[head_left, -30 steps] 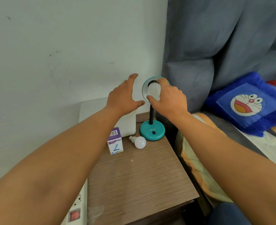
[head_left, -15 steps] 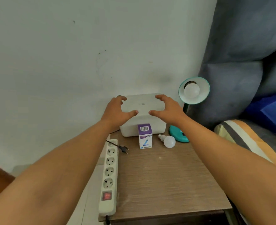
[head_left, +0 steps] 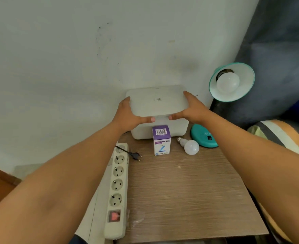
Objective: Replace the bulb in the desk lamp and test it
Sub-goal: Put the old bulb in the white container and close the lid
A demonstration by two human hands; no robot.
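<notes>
Nearest, a white plastic power strip point(head_left: 117, 189) lies lengthwise along the left edge of the wood-grain bedside table point(head_left: 189, 191), a black plug point(head_left: 135, 155) loose beside it. Just before the hands stand a purple-topped cardboard bulb box point(head_left: 161, 140) and a loose frosted white bulb point(head_left: 189, 146), base pointing back-left. The left hand point(head_left: 129, 117) and right hand point(head_left: 191, 110) clasp the lid edges of a white rounded plastic box point(head_left: 156, 104). Right of them, the teal metal desk lamp point(head_left: 232, 81) faces the camera, bulb fitted.

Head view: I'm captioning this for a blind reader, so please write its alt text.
Both hands, left hand and right hand, grip the lid of a white box on a wooden bedside table. Nearby sit a teal desk lamp with a bulb fitted, a loose bulb, a bulb carton and an unplugged plug beside a power strip.
</notes>
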